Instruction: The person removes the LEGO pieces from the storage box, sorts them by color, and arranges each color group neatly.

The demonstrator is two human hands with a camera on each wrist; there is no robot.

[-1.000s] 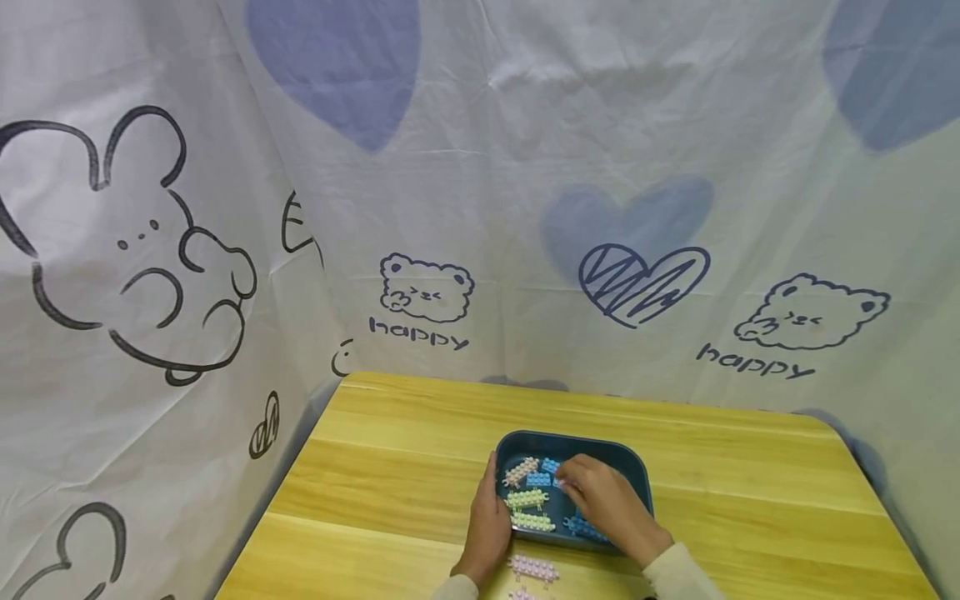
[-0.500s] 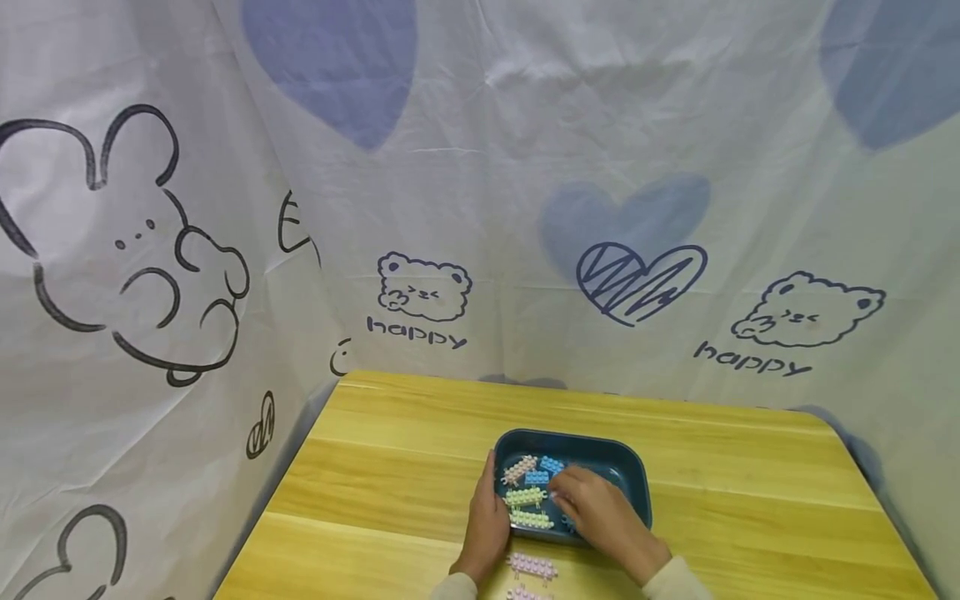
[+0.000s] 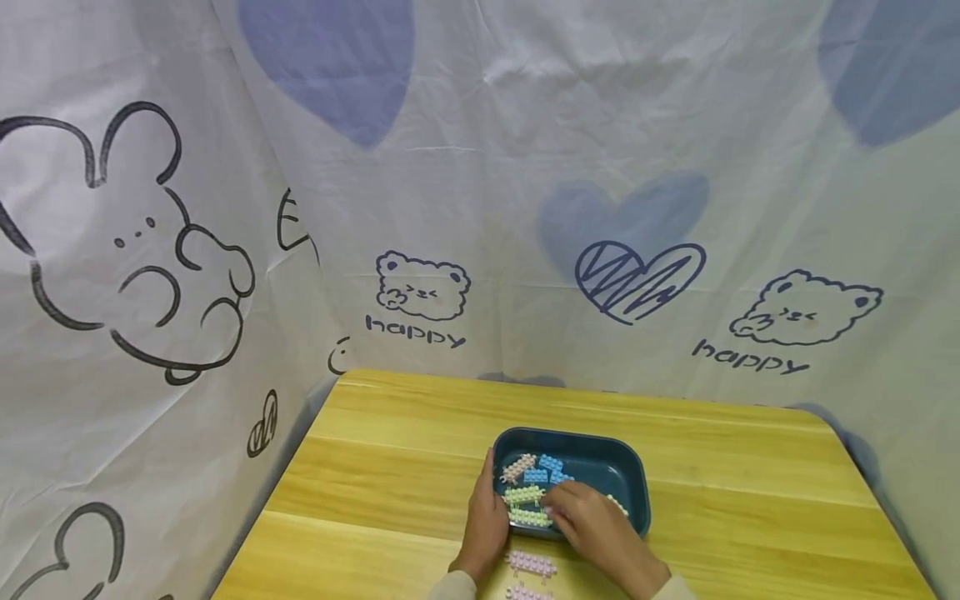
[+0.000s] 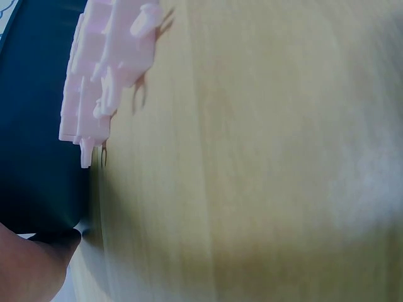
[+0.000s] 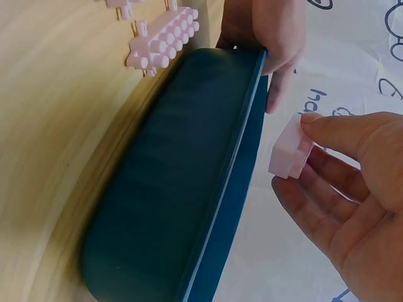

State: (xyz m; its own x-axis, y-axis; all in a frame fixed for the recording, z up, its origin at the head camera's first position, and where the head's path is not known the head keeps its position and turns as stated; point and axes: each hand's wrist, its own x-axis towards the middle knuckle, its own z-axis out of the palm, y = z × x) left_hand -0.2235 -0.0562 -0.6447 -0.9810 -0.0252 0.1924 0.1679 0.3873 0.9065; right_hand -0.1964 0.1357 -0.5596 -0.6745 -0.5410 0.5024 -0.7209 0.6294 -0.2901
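A dark teal rectangular box stands on the table. My left hand holds it at the near left corner, fingers along the left wall. Over the box's near side, my right hand pinches a pale pink toy brick between thumb and fingers. Inside lie several studded bricks: a peach one, blue ones and yellow-green ones. Another yellow-green piece partly shows behind the right hand, which hides some of the box floor.
Two pink studded bricks, one of them this brick, lie on the wooden table just in front of the box. A white printed cloth hangs behind and to the left of the table.
My right hand has moved left and nearer over the box, still pinching a small piece. A blue brick and a yellow-green piece have come into sight. The left hand stays at the box.
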